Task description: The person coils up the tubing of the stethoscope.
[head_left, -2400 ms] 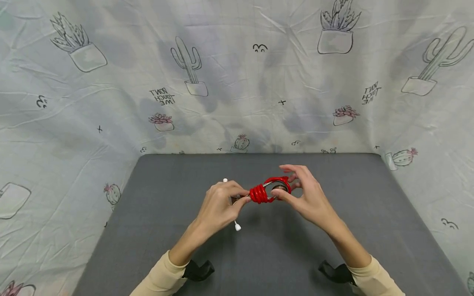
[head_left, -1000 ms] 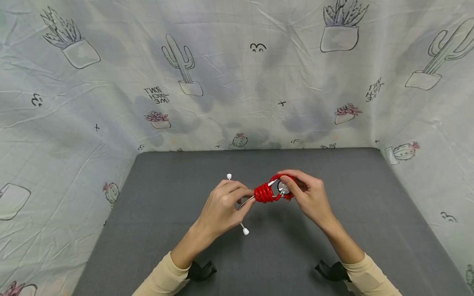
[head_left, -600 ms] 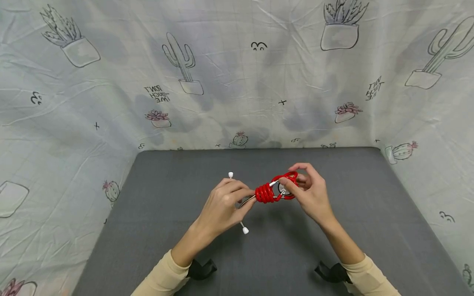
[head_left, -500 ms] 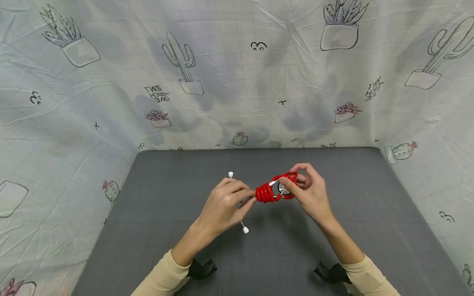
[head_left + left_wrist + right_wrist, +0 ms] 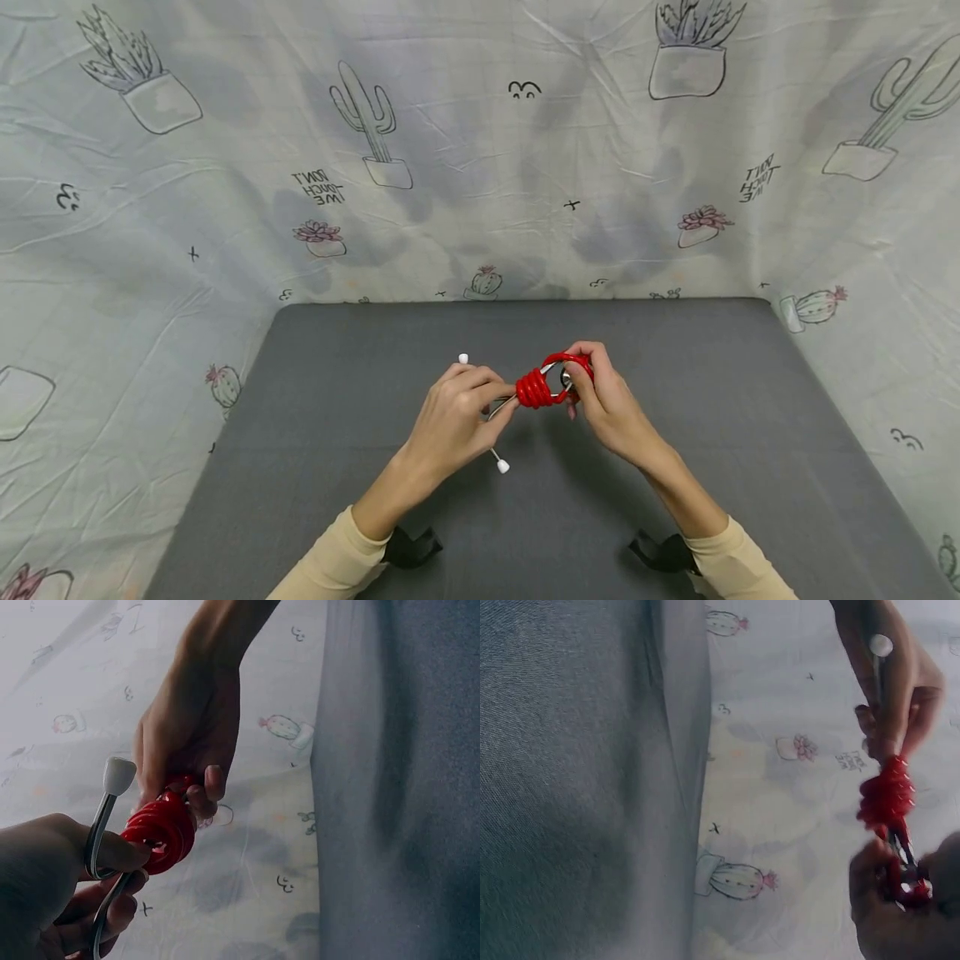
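Observation:
A stethoscope with red tubing is held up above the grey table, its tube wound in several tight turns around the metal ear tubes. My left hand pinches the metal tubes just left of the coil. White eartips stick out above and below that hand. At the other end, my right hand grips the red loop and the round metal chest piece, which its thumb partly covers. In the left wrist view the coil sits between both hands. The right wrist view shows the chest piece between right-hand fingers.
The grey table extends beneath both hands. Behind it and at its sides hangs a pale cloth printed with cacti. Black straps hang at both wrists beside the cream sleeves.
My right hand has shifted slightly left and its fingers have closed in around the loop and chest piece. The left hand keeps its pinch nearly in place.

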A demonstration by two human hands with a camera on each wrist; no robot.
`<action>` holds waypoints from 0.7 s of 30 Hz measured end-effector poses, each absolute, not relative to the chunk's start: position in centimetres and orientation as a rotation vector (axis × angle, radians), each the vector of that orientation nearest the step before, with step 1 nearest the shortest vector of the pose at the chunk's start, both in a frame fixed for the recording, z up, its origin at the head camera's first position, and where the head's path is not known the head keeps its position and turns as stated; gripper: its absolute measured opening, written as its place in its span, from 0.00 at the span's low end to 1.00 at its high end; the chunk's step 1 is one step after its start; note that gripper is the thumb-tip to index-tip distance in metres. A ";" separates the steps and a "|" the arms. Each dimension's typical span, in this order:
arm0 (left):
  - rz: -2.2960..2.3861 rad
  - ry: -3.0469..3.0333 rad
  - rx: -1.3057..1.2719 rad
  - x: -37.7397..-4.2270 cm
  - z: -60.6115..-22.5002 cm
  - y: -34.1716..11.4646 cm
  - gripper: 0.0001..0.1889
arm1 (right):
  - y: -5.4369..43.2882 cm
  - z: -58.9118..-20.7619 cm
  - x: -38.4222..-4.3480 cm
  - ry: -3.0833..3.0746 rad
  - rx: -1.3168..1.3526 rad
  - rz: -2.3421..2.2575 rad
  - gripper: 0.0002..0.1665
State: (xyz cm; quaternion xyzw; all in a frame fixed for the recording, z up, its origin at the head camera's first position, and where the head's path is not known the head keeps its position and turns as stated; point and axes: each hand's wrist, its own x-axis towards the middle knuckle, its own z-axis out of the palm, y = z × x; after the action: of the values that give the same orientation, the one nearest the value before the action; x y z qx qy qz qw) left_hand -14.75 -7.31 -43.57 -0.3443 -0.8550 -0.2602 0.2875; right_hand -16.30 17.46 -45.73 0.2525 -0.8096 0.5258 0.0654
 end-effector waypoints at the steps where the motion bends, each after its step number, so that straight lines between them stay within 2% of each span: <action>1: -0.696 -2.287 -0.918 -14.8 -43.6 -7.4 0.05 | 17.7 -45.7 -16.4 -2.453 0.803 1.609 0.12; 12: -0.725 -2.292 -0.940 -14.9 -43.7 -7.9 0.05 | 19.7 -44.8 -16.7 -2.425 1.002 1.910 0.28; 15: -0.733 -2.279 -0.938 -14.9 -43.8 -8.0 0.05 | 19.4 -44.9 -16.6 -2.381 0.920 1.834 0.29; 21: -0.731 -2.251 -0.939 -14.9 -43.9 -8.1 0.06 | 18.7 -44.8 -16.1 -2.379 0.741 1.592 0.24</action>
State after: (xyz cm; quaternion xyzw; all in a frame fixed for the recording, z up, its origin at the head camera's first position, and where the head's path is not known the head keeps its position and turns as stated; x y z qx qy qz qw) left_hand -14.93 -8.05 -43.90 -0.3525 -0.8453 -0.2744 0.2933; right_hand -16.06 18.71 -44.84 0.2496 -0.8010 0.5362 0.0922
